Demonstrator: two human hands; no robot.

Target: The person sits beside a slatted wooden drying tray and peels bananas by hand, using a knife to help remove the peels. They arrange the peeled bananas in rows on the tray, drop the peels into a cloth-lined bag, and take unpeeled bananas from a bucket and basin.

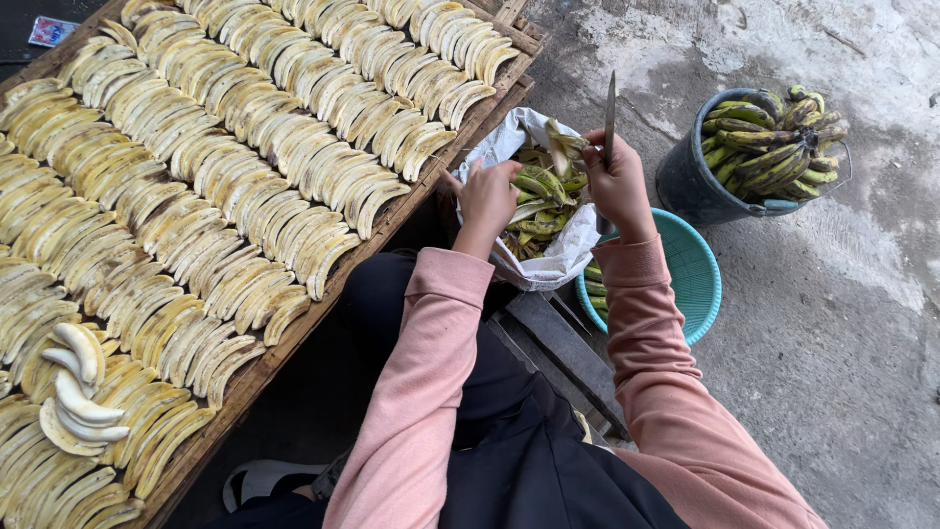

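The knife (609, 118) stands blade-up in the right hand (619, 181), whose fingers are closed round its handle, above the white bag (568, 250) of peels. The left hand (487, 196), fingers curled at the bag's near-left rim, sits close; a slip could likely nick it, or tip the bag.

Landmark: bag (563, 257). Peels (540, 196) in bag. Rack (294, 338) of slices (245, 147) left of bag. Basin (690, 269) just right of bag; bucket (695, 186) of bananas (774, 137) farther right, behind basin.
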